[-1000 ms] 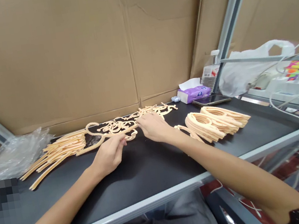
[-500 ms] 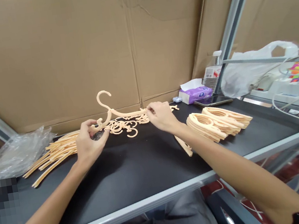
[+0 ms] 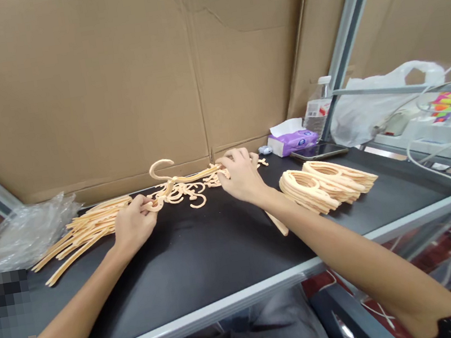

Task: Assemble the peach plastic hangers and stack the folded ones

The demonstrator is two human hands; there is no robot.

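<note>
My left hand [image 3: 132,227] and my right hand [image 3: 241,175] both pinch one peach plastic hanger part [image 3: 182,177], a bar with a hook curling up at its left end. It is held just above a loose heap of hook pieces [image 3: 188,189] on the black table [image 3: 204,252]. To the left lies a fan of straight peach bars [image 3: 85,231]. A stack of rounded peach hanger pieces [image 3: 325,179] sits right of my right forearm.
A cardboard wall [image 3: 130,81] closes the back. Crumpled clear plastic [image 3: 17,233] lies at far left. A tissue pack [image 3: 291,138], a phone [image 3: 319,150], a water bottle [image 3: 318,108] and a white bag [image 3: 381,101] sit at back right. Cables [image 3: 442,157] hang at right.
The hanger part was picked up off the heap, raised with its hook standing high, and has now been lowered and tilted flatter toward the heap. My left hand shifted left along it.
</note>
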